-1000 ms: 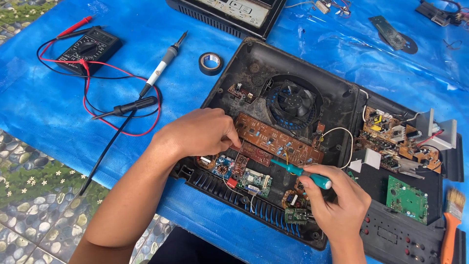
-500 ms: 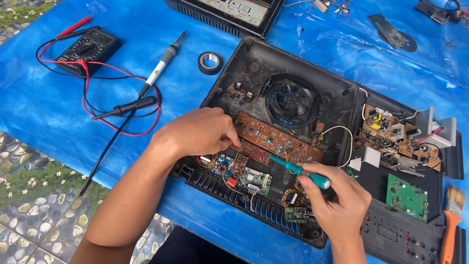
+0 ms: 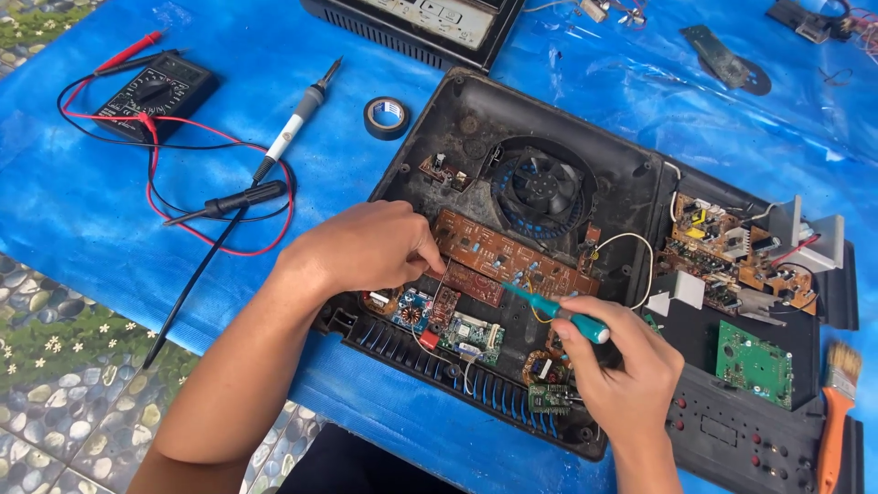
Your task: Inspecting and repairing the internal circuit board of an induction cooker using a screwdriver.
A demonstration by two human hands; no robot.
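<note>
Step in hand: the person is working a screwdriver [image 3: 560, 316] at the long brown circuit board [image 3: 512, 261] inside the opened black appliance casing [image 3: 631, 174]; judged to be loosening or probing a fixing at the board's lower edge.
Right hand [image 3: 622, 370]: fingers are closing round the teal handle, fully wrapped; the shaft is pointing up-left, with its tip touching or just above the brown board, cannot tell which.
Left hand [image 3: 366, 247]: curled palm-down over the board's left end, fingertips pressing on or pinching its edge; it is holding no tool, and whether anything small is pinched there cannot be told.
Location of work: the casing is lying open on a blue sheet [image 3: 91, 229] over the desk; the brown board is sitting just below the round fan [image 3: 544, 192].
Nearby inside: small blue-green boards [image 3: 471, 334] are lying between the two hands, along the vented front edge.
Right section: a green board [image 3: 754, 361] and a brown power board [image 3: 732, 252], well apart from the tip.
Idle on the sheet: multimeter [image 3: 155, 91] with red and black leads, soldering iron [image 3: 293, 123], roll of black tape [image 3: 387, 116], orange-handled brush [image 3: 834, 412].
Next move calls for: keeping the tip seated square and the left hand bracing the board steady, as a slip could be scoring traces or nudging the white wire [image 3: 640, 252] beside it.
</note>
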